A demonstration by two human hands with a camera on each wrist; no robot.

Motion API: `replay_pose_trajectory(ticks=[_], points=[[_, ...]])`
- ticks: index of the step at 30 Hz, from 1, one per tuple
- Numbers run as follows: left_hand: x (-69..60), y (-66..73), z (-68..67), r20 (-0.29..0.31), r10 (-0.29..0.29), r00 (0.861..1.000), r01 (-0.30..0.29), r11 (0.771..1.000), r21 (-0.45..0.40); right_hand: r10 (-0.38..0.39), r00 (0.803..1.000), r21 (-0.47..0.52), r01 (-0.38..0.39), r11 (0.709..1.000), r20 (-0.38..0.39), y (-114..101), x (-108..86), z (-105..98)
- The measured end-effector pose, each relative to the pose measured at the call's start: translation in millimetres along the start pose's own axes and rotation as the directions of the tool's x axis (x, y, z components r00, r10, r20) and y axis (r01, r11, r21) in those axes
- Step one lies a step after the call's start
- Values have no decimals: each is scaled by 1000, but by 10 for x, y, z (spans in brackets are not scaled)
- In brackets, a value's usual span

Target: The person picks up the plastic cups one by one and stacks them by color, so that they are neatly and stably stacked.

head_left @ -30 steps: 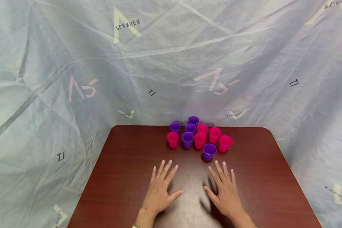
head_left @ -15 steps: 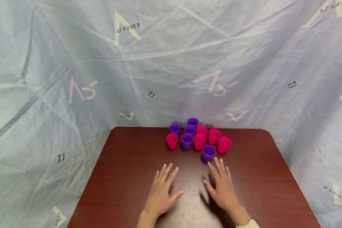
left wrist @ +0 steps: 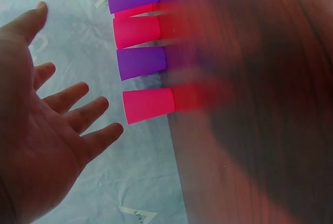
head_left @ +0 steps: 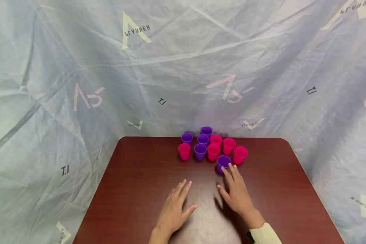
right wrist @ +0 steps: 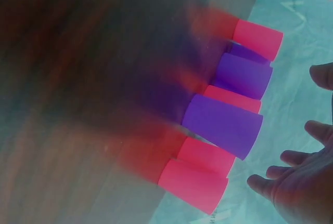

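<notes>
My right hand [head_left: 238, 196] reaches over the table with its fingers spread, fingertips in front of the nearest purple cup [head_left: 223, 162]; whether they touch it I cannot tell. In the right wrist view that purple cup [right wrist: 223, 125] stands upright, apart from the fingers. My left hand [head_left: 174, 211] hovers lower left, fingers extended and holding nothing. Closest to it is the leftmost pink cup [head_left: 184, 152], which the left wrist view also shows as a pink cup [left wrist: 149, 104] beyond the fingertips. Several purple and pink cups, mouths up, stand in a cluster behind.
The dark reddish-brown table [head_left: 131, 189] has rounded far corners. Grey printed cloth [head_left: 177, 67] hangs behind it and on both sides. At the cluster's right end stands a pink cup [head_left: 240, 155], and a purple cup [head_left: 206, 131] is at the far edge.
The right hand has moved forward toward the nearest purple cup, its fingertips now overlapping it in view. The left hand has drawn back slightly and turned, its fingers closer together. The cups stay put.
</notes>
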State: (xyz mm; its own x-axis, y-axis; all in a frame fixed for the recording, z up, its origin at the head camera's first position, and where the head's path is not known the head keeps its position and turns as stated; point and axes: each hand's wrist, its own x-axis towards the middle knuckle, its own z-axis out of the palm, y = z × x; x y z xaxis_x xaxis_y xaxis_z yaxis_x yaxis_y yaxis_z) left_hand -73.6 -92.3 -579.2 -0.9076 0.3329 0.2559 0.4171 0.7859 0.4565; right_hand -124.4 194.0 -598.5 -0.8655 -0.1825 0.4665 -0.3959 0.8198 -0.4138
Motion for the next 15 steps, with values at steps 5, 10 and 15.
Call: replay_pose_trajectory(ticks=[5, 10, 15], points=[[-42, -12, 66, 13, -7, 1000, 7, 1000, 0, 2, 1000, -3, -2, 1000, 19, 50, 89, 21], [-70, -30, 92, 4, -22, 1000, 22, 1000, 10, 10, 999, -11, -10, 1000, 43, 93, 179, 26], [-83, -49, 116, -23, -25, 999, 26, 999, 38, 16, 999, -11, -16, 1000, 51, 168, 275, 55]])
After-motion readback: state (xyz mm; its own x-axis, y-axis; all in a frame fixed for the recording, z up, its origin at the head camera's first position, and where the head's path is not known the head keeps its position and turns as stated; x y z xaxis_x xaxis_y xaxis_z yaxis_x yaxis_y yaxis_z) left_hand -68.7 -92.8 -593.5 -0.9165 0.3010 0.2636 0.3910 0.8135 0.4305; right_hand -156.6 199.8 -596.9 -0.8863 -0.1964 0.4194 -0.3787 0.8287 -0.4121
